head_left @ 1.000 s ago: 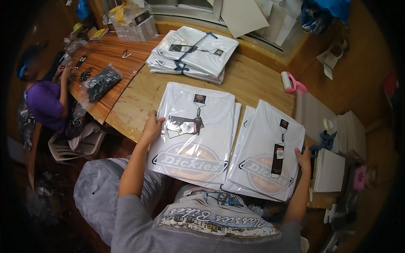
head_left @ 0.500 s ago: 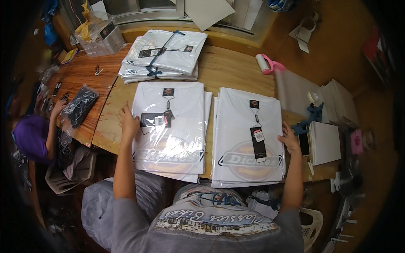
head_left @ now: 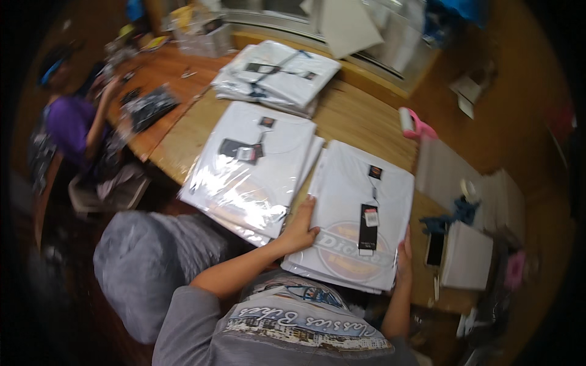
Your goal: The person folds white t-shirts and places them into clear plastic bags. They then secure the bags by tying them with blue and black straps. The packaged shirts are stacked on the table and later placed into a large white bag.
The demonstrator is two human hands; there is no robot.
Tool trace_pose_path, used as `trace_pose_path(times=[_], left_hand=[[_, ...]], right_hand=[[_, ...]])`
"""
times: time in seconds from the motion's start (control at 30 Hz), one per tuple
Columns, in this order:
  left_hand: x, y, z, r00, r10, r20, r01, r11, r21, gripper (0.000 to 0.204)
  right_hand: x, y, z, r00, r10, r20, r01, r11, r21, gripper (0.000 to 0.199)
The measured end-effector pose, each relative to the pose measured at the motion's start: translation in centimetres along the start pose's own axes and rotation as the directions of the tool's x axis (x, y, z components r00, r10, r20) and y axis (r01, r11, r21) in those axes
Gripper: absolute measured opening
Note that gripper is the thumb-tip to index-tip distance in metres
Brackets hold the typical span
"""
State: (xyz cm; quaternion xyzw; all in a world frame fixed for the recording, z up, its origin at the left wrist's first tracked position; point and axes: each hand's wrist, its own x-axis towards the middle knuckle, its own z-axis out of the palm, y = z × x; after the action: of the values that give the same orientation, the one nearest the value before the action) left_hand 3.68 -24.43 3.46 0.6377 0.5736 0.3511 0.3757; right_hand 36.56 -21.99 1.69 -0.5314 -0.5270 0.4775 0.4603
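Left hand (head_left: pixel 298 233) shifts from left shirt stack (head_left: pixel 249 174) to right shirt stack (head_left: pixel 348 204), half-curled | right hand (head_left: pixel 403 263) opposite, openness unclear | both holds uncertain | handling now centres rightward

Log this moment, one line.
left hand: right shirt stack, left edge | right hand: same stack, right edge | left shirt stack: alongside | tied shirt bundle: farther back

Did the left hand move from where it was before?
Yes. Judged against the pink-handled roller, the left hand has moved right, closer to it, now at the left edge of the right-hand shirt stack.
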Motion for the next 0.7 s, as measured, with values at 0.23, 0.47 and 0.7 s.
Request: trace_pose_path(times=[0.23, 0.47, 0.7], left_hand=[[-0.8, -0.1, 1.2, 0.938, 0.014, -0.347, -0.036, 0.998, -0.057, 0.063], [-18.3, 5.6, 2.3, 0.759, -0.235, -0.607, 0.109, 0.965, -0.238, 0.044], [-35.9, 4.3, 8.4, 0.486, -0.725, -0.488, 0.748, 0.634, -0.196, 0.042]], right_hand=[[3.6, -3.2, -3.1, 0.871, -0.315, 0.377, 0.491, 0.545, -0.680, 0.046], [5.3, -7.7, -4.8, 0.643, -0.741, 0.192, 0.691, 0.455, -0.562, 0.060], [-4.8, -15.6, 10.3, 0.697, -0.713, -0.071, 0.712, 0.701, -0.048, 0.033]])
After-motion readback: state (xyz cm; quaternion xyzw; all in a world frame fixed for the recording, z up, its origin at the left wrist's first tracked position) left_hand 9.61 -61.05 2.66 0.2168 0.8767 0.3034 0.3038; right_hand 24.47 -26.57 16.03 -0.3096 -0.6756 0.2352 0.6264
